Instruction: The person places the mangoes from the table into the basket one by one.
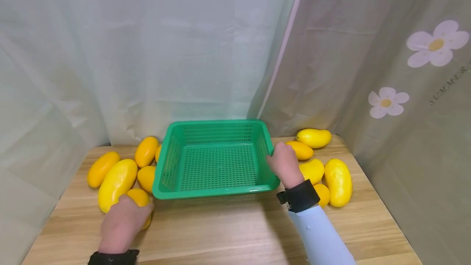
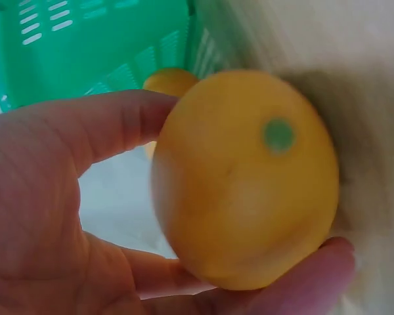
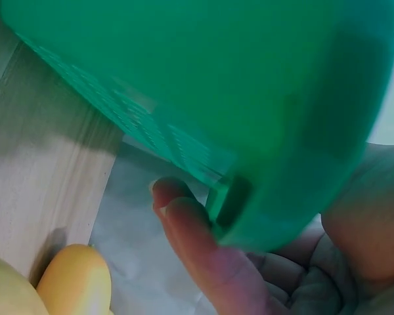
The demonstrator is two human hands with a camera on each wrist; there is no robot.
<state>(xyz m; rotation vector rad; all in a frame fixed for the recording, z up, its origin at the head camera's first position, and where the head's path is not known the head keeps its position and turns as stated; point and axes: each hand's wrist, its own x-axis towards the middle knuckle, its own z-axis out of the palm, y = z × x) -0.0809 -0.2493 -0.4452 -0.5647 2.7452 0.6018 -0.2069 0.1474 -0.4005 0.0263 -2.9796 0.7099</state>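
Note:
My left hand (image 1: 123, 221) curls its fingers and thumb round a yellow-orange mango (image 2: 243, 184) at the table's left front. A small green spot marks the mango's end in the left wrist view. Between the hands is a green plastic basket (image 1: 217, 192) with slotted walls and nothing inside. At the basket's right side, my right hand (image 1: 286, 162) grips the rim (image 3: 341, 151). The right wrist view shows its fingers (image 3: 197, 230) under that rim, with the palm partly hidden behind the basket.
Left of the basket lie several mangoes, among them a large yellow one (image 1: 117, 185). More lie to its right, including a big one (image 1: 338, 183) near the wooden table's (image 1: 220, 232) right edge. A pale curtain (image 1: 184, 52) hangs behind.

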